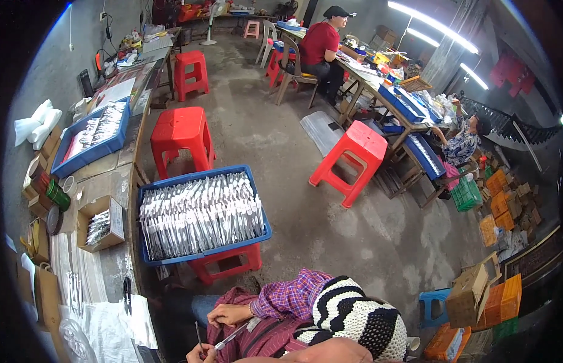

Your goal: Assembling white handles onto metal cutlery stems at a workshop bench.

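Near the lower edge, the left hand (pixel 231 314) lay curled on a plaid lap, its grip impossible to tell, while the right hand (pixel 201 354) pinched a thin dark tool (pixel 198 334) beside a slim clear packet (pixel 232 336). Just ahead, a blue plastic tray (pixel 200 176) of glossy silver-white sleeves sat on a red stool (pixel 227 262); a small cardboard box (pixel 100 225) rested on the worn bench (pixel 115 175).

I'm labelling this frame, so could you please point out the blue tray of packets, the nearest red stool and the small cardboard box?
blue tray of packets (pixel 197 176), head view, far rim.
nearest red stool (pixel 180 126), head view, seat top.
small cardboard box (pixel 117 219), head view, right flap.
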Tool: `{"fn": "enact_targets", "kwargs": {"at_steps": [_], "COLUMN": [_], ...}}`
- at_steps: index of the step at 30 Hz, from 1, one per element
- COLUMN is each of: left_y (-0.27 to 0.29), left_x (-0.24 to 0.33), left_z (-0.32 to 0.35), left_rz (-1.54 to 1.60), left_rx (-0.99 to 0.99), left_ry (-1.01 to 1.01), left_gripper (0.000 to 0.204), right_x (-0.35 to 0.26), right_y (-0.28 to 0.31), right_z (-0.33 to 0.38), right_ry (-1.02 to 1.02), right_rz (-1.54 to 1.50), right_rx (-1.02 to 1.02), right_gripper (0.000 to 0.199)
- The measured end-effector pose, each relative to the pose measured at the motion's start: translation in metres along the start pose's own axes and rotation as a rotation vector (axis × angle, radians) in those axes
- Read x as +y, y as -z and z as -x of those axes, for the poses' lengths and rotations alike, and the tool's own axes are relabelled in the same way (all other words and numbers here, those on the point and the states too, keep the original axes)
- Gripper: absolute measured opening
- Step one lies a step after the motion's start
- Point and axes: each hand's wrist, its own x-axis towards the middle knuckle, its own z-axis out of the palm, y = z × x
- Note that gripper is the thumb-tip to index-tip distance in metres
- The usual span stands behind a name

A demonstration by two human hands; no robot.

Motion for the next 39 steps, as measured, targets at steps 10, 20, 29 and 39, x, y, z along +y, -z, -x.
{"fn": "enact_targets", "kwargs": {"at_steps": [10,20,29,39], "left_y": [-0.004,-0.016,-0.011,-0.013], "left_x": [-0.008,0.010,-0.001,-0.021], "left_z": [0.000,0.006,-0.001,-0.015], "left_rz": [0.065,0.197,-0.067,-0.053], "left_rx": [-0.033,-0.013,-0.010,-0.022], "left_ry": [0.022,0.086,0.058,0.024], "left_gripper": [0.010,0.009,0.011,0.012], "right_x": [-0.004,-0.001,-0.013,-0.004], "right_y": [0.001,0.001,0.000,0.001], "right_z": [0.001,0.001,-0.001,-0.001], "right_ry": [-0.026,-0.045,-0.039,0.046], "right_rz": [-0.057,-0.061,-0.043,0.014], "right_rx": [-0.003,-0.019,0.009,0.007], "right_gripper": [0.012,0.010,0.009,0.009]}}
